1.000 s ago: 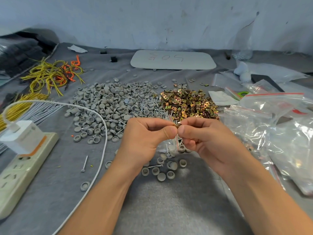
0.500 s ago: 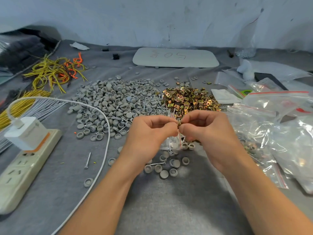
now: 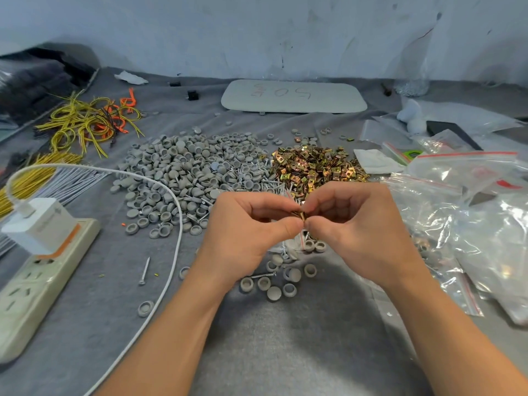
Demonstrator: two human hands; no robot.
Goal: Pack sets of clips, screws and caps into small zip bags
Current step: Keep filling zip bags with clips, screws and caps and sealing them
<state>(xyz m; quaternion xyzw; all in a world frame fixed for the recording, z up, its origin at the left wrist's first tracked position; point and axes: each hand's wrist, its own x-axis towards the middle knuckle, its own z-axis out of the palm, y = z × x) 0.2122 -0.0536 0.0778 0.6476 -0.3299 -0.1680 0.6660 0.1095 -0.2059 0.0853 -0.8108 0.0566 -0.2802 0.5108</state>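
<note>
My left grip (image 3: 245, 232) and right grip (image 3: 357, 230) meet above the middle of the bench (image 3: 285, 352). Fingers are curled, and the thumb and forefinger of each pinch one brass clip (image 3: 299, 215) between them. A small zip bag (image 3: 294, 243) hangs just under the pinch with its red strip showing. Its contents are mostly hidden, and I cannot tell which grip holds it. Toward the far edge, the grey cap pile (image 3: 183, 172) and the brass clip pile (image 3: 317, 167) sit side by side with a screw pile (image 3: 258, 181) between them. Loose caps (image 3: 274, 282) lie below the bag, toward the near edge. At the right edge is a heap of zip bags (image 3: 471, 207), clear with red seals. Some show brass parts inside, the rest are blurred. At the left edge, a power strip (image 3: 34, 287) has a white charger (image 3: 43, 224) plugged in, and its cable (image 3: 174, 241) loops toward the near edge. One loose screw (image 3: 145, 270) lies beside the cable. Yellow wires (image 3: 80, 124) are in the far left corner and a white board (image 3: 294, 97) is at the far edge.
</note>
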